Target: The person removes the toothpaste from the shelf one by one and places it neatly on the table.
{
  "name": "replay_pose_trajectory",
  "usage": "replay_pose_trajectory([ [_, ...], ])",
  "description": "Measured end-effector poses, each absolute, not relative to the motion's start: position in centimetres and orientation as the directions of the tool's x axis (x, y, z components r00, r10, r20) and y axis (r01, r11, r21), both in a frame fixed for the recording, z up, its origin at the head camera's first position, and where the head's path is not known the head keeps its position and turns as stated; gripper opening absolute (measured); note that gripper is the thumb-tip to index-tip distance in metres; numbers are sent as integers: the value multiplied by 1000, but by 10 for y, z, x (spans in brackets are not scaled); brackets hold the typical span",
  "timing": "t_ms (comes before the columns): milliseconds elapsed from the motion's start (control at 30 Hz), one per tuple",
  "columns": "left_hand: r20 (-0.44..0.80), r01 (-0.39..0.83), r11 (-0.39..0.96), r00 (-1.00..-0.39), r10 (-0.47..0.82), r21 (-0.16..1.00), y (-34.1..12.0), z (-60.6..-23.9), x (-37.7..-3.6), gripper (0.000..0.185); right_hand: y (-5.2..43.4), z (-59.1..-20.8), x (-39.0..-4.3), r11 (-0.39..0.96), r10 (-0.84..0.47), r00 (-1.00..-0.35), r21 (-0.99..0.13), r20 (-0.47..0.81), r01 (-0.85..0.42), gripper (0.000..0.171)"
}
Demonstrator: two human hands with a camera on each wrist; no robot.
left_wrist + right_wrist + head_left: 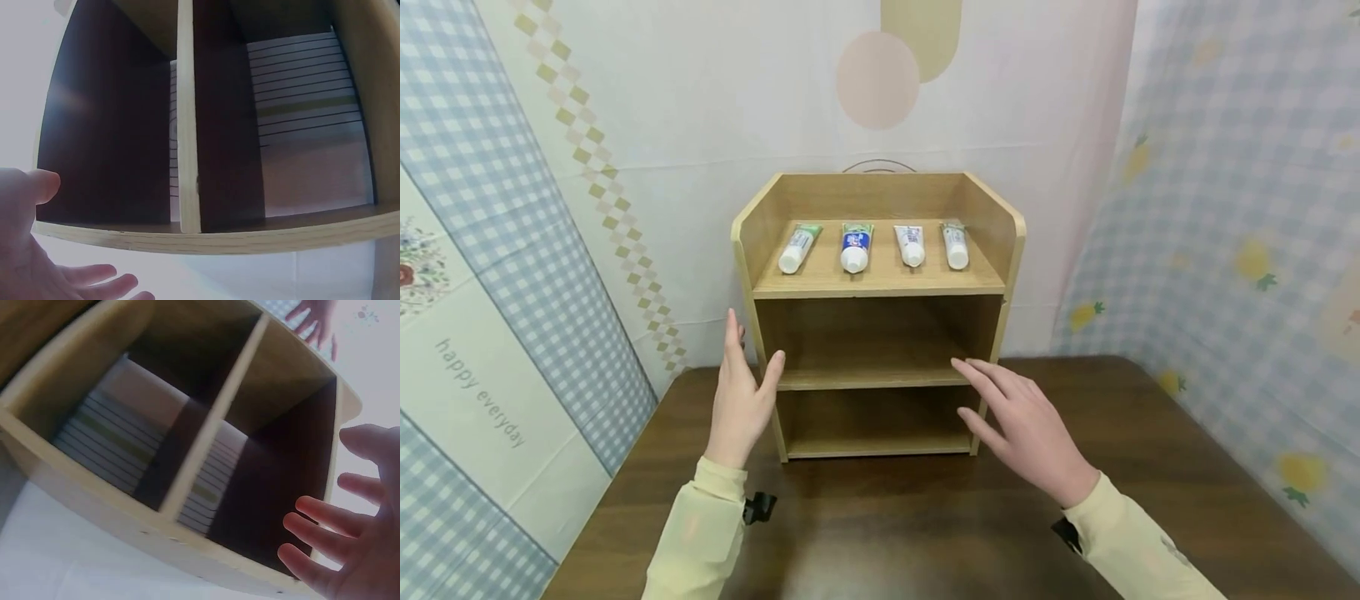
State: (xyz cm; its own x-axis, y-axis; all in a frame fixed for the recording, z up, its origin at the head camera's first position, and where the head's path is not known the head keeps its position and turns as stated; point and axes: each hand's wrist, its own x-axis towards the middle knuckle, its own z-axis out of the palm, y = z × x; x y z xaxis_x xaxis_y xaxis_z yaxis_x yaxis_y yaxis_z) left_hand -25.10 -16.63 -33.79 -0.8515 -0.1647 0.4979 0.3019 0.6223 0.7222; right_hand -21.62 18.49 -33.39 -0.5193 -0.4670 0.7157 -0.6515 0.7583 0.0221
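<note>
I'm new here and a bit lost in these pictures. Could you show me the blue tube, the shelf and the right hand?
Blue tube (855, 241): head view, on its blue label.
Shelf (880, 292): head view, on its top board's front edge.
Right hand (1028, 427): head view, on its back.

Left of the left grip (742, 408) is blue-and-white checked cloth (456, 96); beyond that grip, a tan shelf (880, 292) and a white, blue and green tube (856, 243); beneath, a dark brown bench (865, 533).

Four white-capped squeeze tubes (856, 240), one three-tiered pale wooden shelf unit (872, 197), one dark brown wooden table (880, 533), two pale yellow sleeves (700, 533), one bare left hand (742, 408), one bare right hand (1028, 429).
</note>
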Motion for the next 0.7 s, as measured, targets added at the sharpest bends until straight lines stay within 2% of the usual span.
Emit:
replay_pose_trajectory([
  [433,498,321,560,-845,-196,764,-165,-321,-266,84,157,-291,-228,702,-510,-421,81,750,-707,61],
  [700,575,398,526,-785,-228,752,-166,-305,-274,81,133,-271,-239,676,-567,-380,149,731,-722,53],
])
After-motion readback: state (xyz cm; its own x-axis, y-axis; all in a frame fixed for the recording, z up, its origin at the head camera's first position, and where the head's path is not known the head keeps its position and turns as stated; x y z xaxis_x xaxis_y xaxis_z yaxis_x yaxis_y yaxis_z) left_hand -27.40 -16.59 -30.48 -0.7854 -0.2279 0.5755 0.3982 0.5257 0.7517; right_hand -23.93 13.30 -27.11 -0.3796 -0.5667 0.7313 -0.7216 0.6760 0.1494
